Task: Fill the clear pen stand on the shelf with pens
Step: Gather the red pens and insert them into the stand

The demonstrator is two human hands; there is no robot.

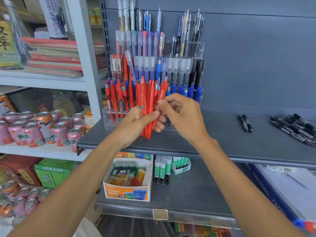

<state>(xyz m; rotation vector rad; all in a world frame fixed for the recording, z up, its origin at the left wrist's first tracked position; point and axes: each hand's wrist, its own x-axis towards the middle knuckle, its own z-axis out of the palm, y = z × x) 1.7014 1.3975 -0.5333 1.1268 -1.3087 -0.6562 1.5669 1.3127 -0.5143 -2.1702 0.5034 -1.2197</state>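
Premises: a small retail shop selling stationery and general goods.

Evidence:
- Grey metal display shelving (222, 146) carries a blank label tag (160, 214) on a lower shelf edge.
- A tiered clear pen stand (109, 122) holds many identical pens (181, 89), sorted by colour.
- An opened carton (127, 194) is marked 48pcs.
- Glue sticks (162, 165) stand grouped together.
- Notebooks (54, 55) are stacked.
- Drink cans (59, 132) are massed on the adjoining white shelf (42, 151).
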